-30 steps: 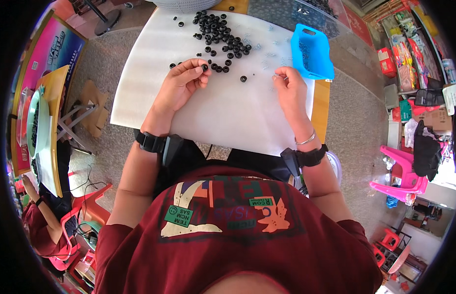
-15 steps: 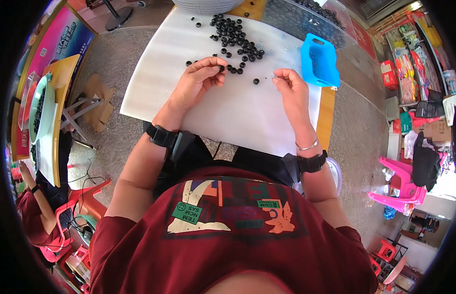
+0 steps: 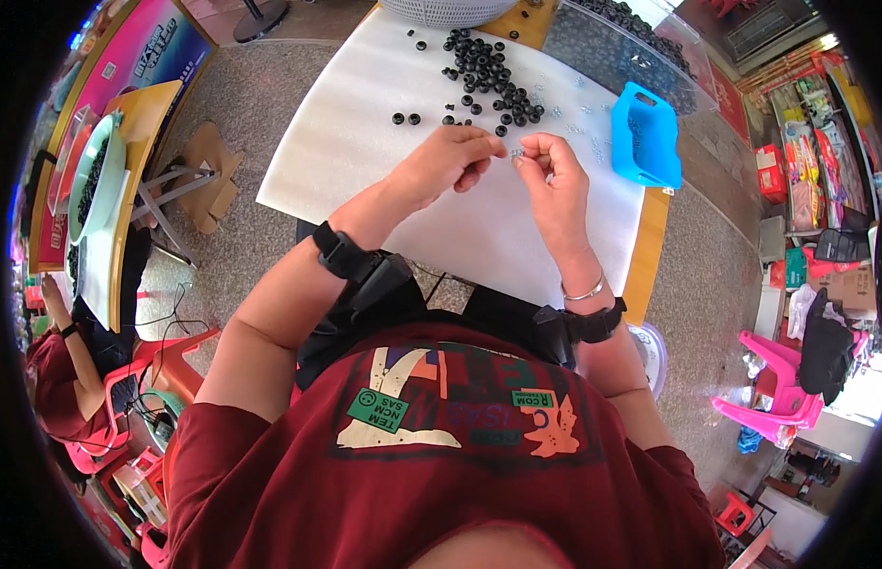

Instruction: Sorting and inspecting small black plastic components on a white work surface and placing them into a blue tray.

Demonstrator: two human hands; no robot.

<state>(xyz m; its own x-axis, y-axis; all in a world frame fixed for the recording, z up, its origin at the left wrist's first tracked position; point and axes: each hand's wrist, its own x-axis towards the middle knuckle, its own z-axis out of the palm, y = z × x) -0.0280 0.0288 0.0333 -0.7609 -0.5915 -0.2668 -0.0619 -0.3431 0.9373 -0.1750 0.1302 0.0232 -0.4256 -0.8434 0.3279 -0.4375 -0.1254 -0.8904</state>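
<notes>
My left hand (image 3: 443, 163) is closed over the middle of a white sheet (image 3: 365, 171), its fingertips pinched. What sits in them, if anything, is hidden. Facing it, a finger's width away, my right hand (image 3: 556, 188) pinches a small clear piece (image 3: 518, 153) between thumb and forefinger. Just beyond the hands lies a pile of small round black pieces with holes (image 3: 488, 71), with several strays near the left wrist side. Tiny clear pieces (image 3: 581, 109) are scattered to the right of the pile. A blue plastic tray (image 3: 661, 142) stands at the sheet's right edge, holding more clear pieces.
A grey basket (image 3: 450, 11) and a transparent bin (image 3: 592, 43) of black pieces stand at the far edge. To the left, another table carries a pale green basin (image 3: 107, 190); a co-worker's arm (image 3: 81, 365) shows beside it. A pink stool (image 3: 772, 379) is at right.
My left hand has moved right, up close to the right hand; the black piece seen in its fingers before is now out of sight. The whole view has shifted slightly.
</notes>
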